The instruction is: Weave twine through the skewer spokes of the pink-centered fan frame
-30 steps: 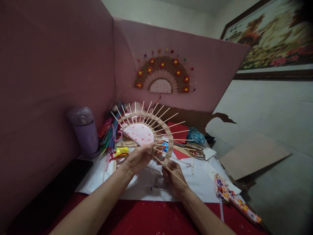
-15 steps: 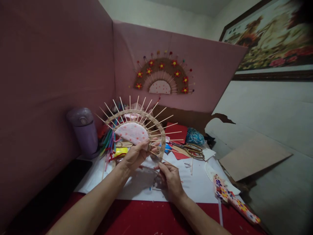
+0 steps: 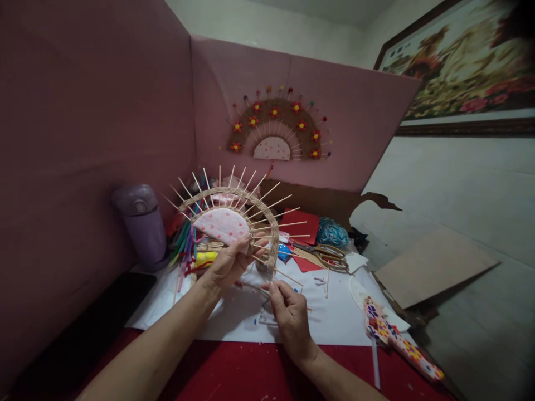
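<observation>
My left hand grips a half-round woven craft piece by its lower right part, thumb on the front. The piece has a white half disc with pinkish-red dots, thin wooden sticks fanning outward, and a band of brown twine woven across them. Below the band's right end, my right hand is closed, thumb against forefinger, on a strand of twine. The lowest stick points just above that hand. Part of the twine is hidden behind my fingers.
A purple bottle stands at left. Scissors, red paper and blue yarn lie behind my hands. A flower-patterned glue gun is at right. On the pink panel hangs a finished-looking fan piece.
My right hand has moved slightly down from the band's end, off the lowest stick, with the twine between its fingers. The woven piece has shifted slightly left.
</observation>
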`<state>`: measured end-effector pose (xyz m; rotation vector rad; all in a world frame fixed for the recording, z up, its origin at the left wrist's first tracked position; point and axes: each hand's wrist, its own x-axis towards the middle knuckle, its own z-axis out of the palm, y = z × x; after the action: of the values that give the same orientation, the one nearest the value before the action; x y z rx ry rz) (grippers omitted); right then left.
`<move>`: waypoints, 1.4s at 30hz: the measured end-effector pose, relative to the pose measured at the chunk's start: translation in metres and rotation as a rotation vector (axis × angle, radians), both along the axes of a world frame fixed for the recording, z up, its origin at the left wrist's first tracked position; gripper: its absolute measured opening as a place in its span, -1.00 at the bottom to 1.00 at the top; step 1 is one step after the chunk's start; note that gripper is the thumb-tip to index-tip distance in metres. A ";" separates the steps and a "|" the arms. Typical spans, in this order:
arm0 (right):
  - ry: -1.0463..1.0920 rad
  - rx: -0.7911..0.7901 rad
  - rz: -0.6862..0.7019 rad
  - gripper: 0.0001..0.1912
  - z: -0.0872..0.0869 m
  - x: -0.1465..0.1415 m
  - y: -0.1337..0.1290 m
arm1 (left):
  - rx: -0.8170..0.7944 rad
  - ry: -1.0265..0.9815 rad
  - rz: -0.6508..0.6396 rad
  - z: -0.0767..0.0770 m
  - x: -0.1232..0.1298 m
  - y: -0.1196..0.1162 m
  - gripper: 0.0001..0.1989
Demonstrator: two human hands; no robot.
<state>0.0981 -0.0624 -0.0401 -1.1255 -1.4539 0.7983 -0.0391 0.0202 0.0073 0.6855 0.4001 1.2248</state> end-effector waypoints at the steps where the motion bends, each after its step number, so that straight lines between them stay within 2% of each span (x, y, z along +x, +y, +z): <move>1: -0.005 0.001 0.001 -0.69 0.001 0.000 -0.001 | 0.000 0.009 0.003 0.001 0.000 0.000 -0.87; 13: -0.135 0.098 0.039 -0.74 0.005 0.000 -0.001 | 0.007 0.017 0.001 -0.001 0.002 -0.002 -0.96; 19: -0.203 0.214 -0.029 -0.77 0.010 0.006 -0.001 | 0.044 0.076 0.031 -0.001 0.000 0.001 -0.89; 24: -0.237 0.257 -0.167 -0.78 0.017 0.015 0.002 | 0.026 0.114 0.061 0.000 -0.002 0.001 -0.88; 28: -0.313 0.275 -0.248 -0.76 0.021 0.021 0.006 | 0.070 0.165 0.095 0.002 -0.003 0.001 -0.84; 34: -0.446 0.333 -0.287 -0.78 0.019 0.025 0.012 | 0.091 0.251 0.098 0.002 -0.004 0.001 -0.82; 42: -0.558 0.385 -0.355 -0.80 0.016 0.029 0.016 | 0.054 0.271 0.077 0.003 -0.003 -0.003 -0.80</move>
<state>0.1272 -0.0469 -0.0237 -1.3056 -1.6950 -0.0623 -0.0417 0.0167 0.0107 0.8931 0.6245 1.2218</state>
